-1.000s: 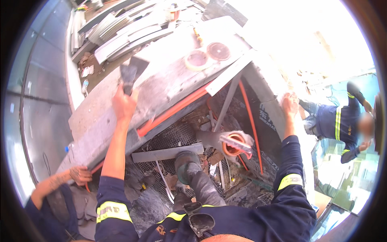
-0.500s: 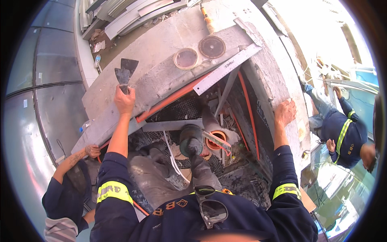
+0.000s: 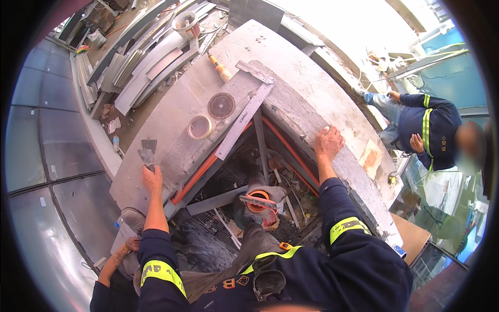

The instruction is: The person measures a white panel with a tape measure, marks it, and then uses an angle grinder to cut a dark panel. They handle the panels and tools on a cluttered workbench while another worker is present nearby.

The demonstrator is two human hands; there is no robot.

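Note:
My left hand (image 3: pixel 152 179) is closed round the handles of two putty knives (image 3: pixel 147 154), their flat grey blades pointing up and away from me. It is over the left part of a pale concrete slab (image 3: pixel 171 112). On the right-hand ledge (image 3: pixel 353 169) rests my right hand (image 3: pixel 328 143), fingers bent and pressed together; a thin dark tip shows at them, too small to name. Between my hands, a steel square (image 3: pixel 240 126) lies across the corner of an angular opening. Beside it sit a dark round disc (image 3: pixel 221 105) and a pale-rimmed ring (image 3: pixel 199 127).
Orange strips (image 3: pixel 195 179) line the opening, which holds an orange-rimmed round container (image 3: pixel 257 200) and loose bars. A yellow tool (image 3: pixel 221 68) lies on the slab; a tape measure (image 3: pixel 392 179) is at right. One co-worker (image 3: pixel 431 127) stands right; another's arm (image 3: pixel 117 260) reaches in lower left.
The view has shifted and turned, bringing more of the slab and the stacked strips behind it into sight. My right hand lies farther along the ledge toward the corner; my left keeps the putty knives.

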